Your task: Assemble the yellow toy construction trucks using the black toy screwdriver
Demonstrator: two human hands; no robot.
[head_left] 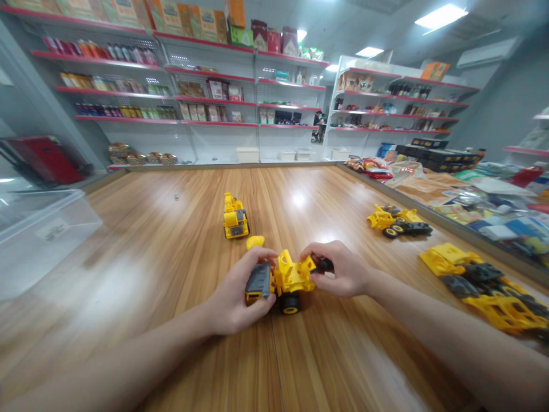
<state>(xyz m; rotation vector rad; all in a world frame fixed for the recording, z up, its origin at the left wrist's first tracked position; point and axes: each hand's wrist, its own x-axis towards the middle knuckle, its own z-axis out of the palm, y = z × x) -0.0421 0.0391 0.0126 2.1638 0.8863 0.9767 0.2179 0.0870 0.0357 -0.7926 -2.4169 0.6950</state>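
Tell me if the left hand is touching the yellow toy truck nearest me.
Touching. The head view shows the left hand gripping the grey rear of the yellow plastic toy truck.

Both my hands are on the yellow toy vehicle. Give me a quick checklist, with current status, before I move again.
1. Grip of left hand on the yellow plastic toy vehicle: ok, its fingers wrap the grey end.
2. Grip of right hand on the small black piece: ok, it is pinched.
3. Black piece seated on the vehicle: cannot tell, fingers hide the joint.
4. Vehicle supported: ok, its black-tyred wheel looks to rest on the wooden table.
5. Yellow dome-shaped piece apart from both hands: ok, it lies just behind them.
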